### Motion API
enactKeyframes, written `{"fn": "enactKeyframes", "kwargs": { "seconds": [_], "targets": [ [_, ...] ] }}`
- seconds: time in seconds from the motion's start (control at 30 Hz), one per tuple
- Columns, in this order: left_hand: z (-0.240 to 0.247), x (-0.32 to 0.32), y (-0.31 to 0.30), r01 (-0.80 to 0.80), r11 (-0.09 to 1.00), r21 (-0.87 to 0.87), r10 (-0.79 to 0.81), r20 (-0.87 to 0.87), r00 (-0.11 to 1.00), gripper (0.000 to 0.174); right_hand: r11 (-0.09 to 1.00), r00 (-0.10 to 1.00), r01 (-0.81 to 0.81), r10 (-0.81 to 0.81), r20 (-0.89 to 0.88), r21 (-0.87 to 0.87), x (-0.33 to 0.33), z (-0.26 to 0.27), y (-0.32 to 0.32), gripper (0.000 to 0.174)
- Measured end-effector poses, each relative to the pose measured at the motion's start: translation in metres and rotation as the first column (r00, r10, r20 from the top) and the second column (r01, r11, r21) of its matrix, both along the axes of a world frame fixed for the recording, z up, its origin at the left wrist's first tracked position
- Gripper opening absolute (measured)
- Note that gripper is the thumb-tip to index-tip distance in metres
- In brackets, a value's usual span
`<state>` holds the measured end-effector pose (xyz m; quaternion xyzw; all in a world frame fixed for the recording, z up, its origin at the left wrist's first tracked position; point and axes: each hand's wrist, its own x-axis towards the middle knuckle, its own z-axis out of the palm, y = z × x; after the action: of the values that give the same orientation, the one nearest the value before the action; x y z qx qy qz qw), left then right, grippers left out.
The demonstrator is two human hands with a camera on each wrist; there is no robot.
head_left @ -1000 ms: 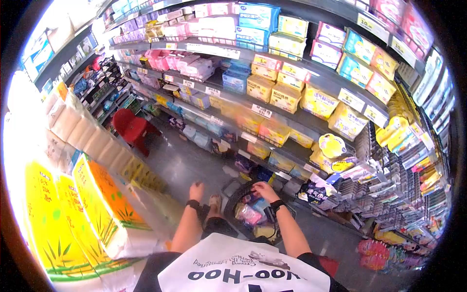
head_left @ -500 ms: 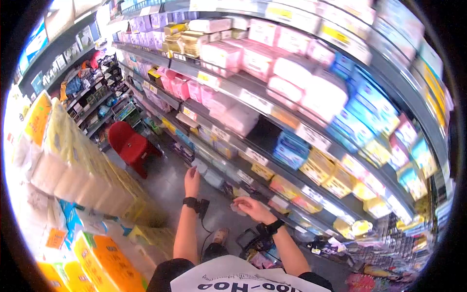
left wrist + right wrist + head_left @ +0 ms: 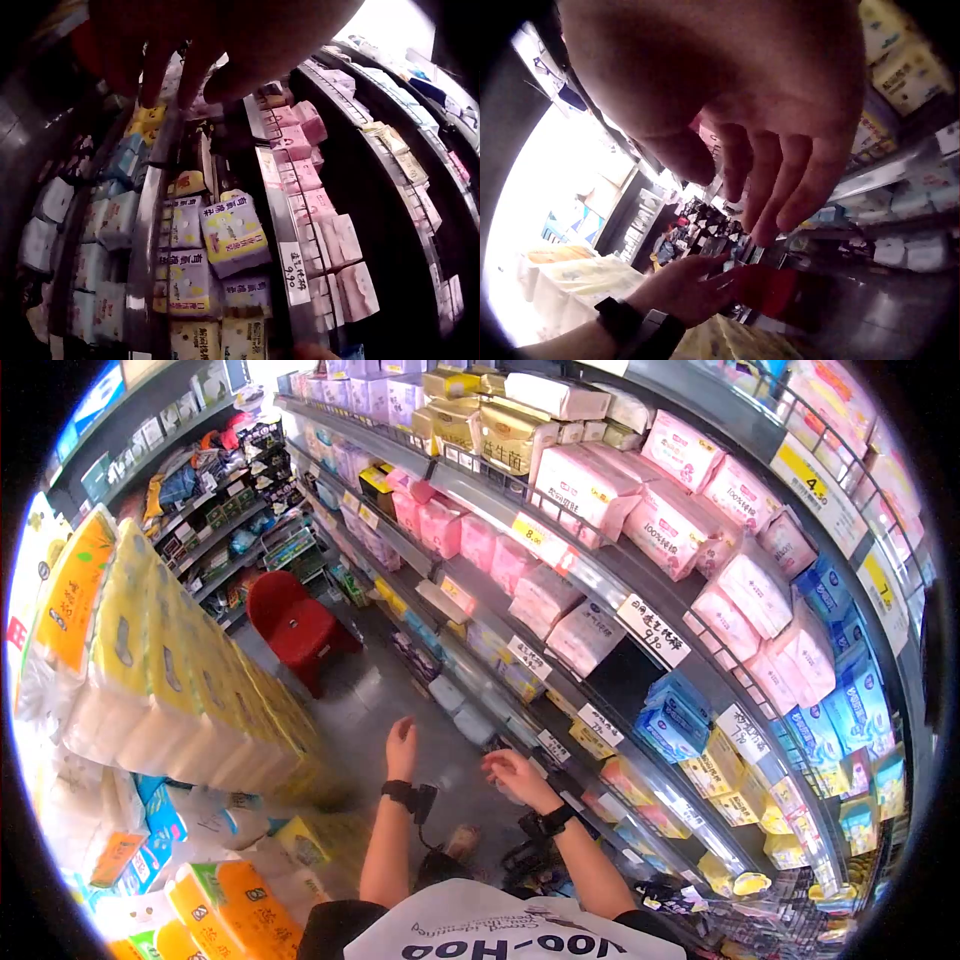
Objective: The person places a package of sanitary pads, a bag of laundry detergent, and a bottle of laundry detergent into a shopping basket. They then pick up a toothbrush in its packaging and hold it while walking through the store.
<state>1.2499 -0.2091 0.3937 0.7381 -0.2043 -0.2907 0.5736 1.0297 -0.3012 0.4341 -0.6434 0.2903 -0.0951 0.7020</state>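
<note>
1. Currently, with clock positions read from the middle of the head view, the left hand (image 3: 402, 748) is between seven and eight o'clock, fingers loose and relaxed; nothing shows in its hold.
2. The right hand (image 3: 515, 778) is between five and six o'clock, its fingers softly bent, with a gap between thumb and fingertips in its wrist view. It grips nothing that shows.
3. Nearest to both are pale packs (image 3: 450, 696) on a low shelf, at one to two o'clock from the left hand and about eleven from the right, apart from each.
4. In the left wrist view, purple packs (image 3: 236, 236) sit at six o'clock, with pink packs (image 3: 352, 262) at about four to five.
5. A red chair (image 3: 295, 630) stands at nine to ten o'clock in the head view.
6. At nine o'clock, yellow paper packs (image 3: 200, 680) are stacked high; orange packs (image 3: 240, 910) lie at seven to eight.
7. Blue packs (image 3: 672, 720) fill a shelf spot between three and four o'clock.
</note>
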Motion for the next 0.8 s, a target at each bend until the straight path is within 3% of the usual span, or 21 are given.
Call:
{"fn": "enactKeyframes", "kwargs": {
  "seconds": [0.17, 0.33, 0.43, 0.5, 0.63, 0.77, 0.8],
  "targets": [
    [0.036, -0.004, 0.015, -0.025, 1.0, -0.003, 0.025, -0.042, 0.999, 0.033, 0.997, 0.997, -0.046, 0.049, 0.051, -0.055, 0.016, 0.007, 0.001, 0.022],
    [0.039, 0.008, 0.031, -0.087, 0.994, -0.073, 0.096, 0.141, 0.985, 0.029, 0.993, 0.992, -0.101, 0.105, 0.075, -0.059, 0.048, 0.02, 0.01, 0.023],
    [0.047, 0.02, 0.033, -0.097, 0.992, -0.076, 0.106, 0.112, 0.988, 0.029, 0.995, 0.995, -0.063, 0.069, 0.078, -0.074, 0.069, 0.018, 0.012, 0.024],
    [0.051, 0.039, 0.027, -0.1, 0.991, -0.088, 0.109, 0.104, 0.989, 0.028, 0.996, 0.986, -0.055, 0.065, 0.153, -0.07, 0.086, 0.019, 0.006, 0.025],
    [0.062, 0.095, 0.007, -0.083, 0.977, -0.197, 0.106, 0.109, 0.988, 0.027, 0.988, 0.984, -0.11, 0.124, 0.13, -0.106, 0.151, 0.027, -0.023, 0.028],
    [0.067, 0.163, -0.008, -0.051, 0.974, -0.222, 0.074, 0.098, 0.992, 0.031, 0.988, 0.986, -0.001, 0.026, 0.162, -0.152, 0.24, 0.053, -0.049, 0.027],
    [0.074, 0.179, -0.011, -0.054, 0.974, -0.219, 0.077, 0.1, 0.992, 0.032, 0.979, 0.97, 0.019, 0.031, 0.243, -0.201, 0.264, 0.049, -0.058, 0.028]
  ]
}}
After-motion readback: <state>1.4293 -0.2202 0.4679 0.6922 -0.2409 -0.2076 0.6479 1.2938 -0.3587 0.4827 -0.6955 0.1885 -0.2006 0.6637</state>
